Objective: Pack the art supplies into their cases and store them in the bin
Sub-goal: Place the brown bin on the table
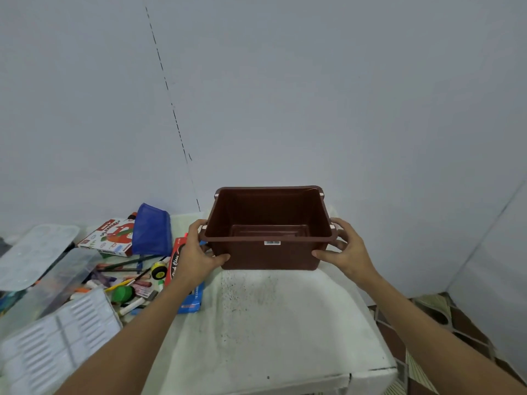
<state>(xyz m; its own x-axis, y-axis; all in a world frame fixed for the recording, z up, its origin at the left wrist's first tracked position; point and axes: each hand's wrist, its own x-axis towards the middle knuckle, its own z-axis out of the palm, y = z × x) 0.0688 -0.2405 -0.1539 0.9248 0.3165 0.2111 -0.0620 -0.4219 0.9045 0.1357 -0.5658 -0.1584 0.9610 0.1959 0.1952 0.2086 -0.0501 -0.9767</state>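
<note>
Head cam: brown bin gripped btwn both hands, left & right.

Soft, even, cool light; faint shadows only. Wide-angle bending at edges. Centre fairly sharp, left edge clutter slightly blurred. No glare.

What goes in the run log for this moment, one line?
stage: bin placing | brown plastic bin: empty, on white table | left hand, right hand: gripping bin ends | supplies: unpacked, left of bin
</note>
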